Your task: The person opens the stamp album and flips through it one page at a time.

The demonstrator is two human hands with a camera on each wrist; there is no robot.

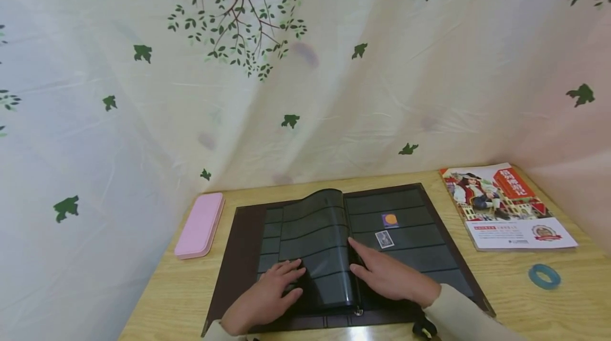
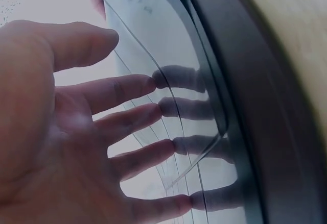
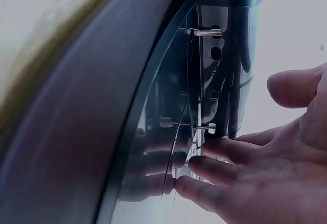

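A stamp album (image 1: 248, 256) with black strip-pocket pages lies spread on the table. Its left-hand page (image 1: 315, 224) bulges upward near the binding, where metal rings (image 3: 207, 32) show in the right wrist view. My left hand (image 1: 267, 296) rests its spread fingertips on that glossy page, which mirrors them in the left wrist view. Close to the binding, my right hand (image 1: 389, 274) reaches in with extended fingers, the tips beside the curved page. Two stamps sit on the right-hand page: a purple one with an orange disc (image 1: 390, 220) and a grey one with a white border (image 1: 384, 239).
A pink case (image 1: 200, 226) lies left of the album. To the right are an illustrated book (image 1: 508, 213) and a blue ring like a tape roll (image 1: 544, 276). Something small and black (image 1: 424, 329) sits by the right sleeve. A leaf-patterned curtain (image 1: 334, 92) hangs behind the table.
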